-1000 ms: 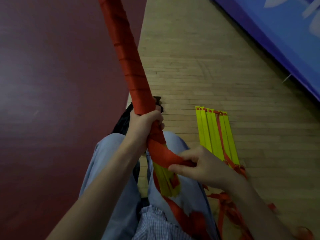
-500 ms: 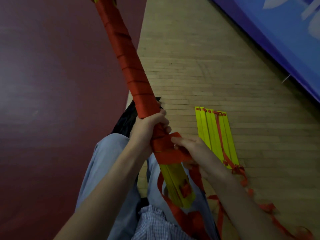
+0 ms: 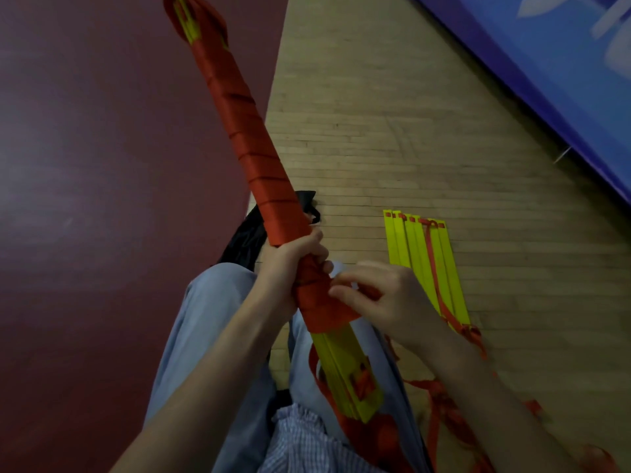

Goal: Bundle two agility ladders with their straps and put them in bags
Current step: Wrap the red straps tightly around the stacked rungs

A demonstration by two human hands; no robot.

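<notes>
Wrapped ladder bundle [image 3: 259,158] is held over the person's lap. Its long axis runs from the lap up and away to the left, with the far end raised. Left hand [image 3: 293,257] is curled round the bundle at mid-length. Right hand [image 3: 382,295] sits just below it, fingers apparently pinching the red strap [image 3: 321,308] at the lowest turn, with yellow rungs bare beneath.

Judgement: the unwrapped end lies toward the body, nearest the right hand, so further turns fall to that hand.

Second ladder [image 3: 423,261] lies flat and unbound on the floor [image 3: 375,131] to the right. Black bag [image 3: 246,233] lies behind the bundle.
</notes>
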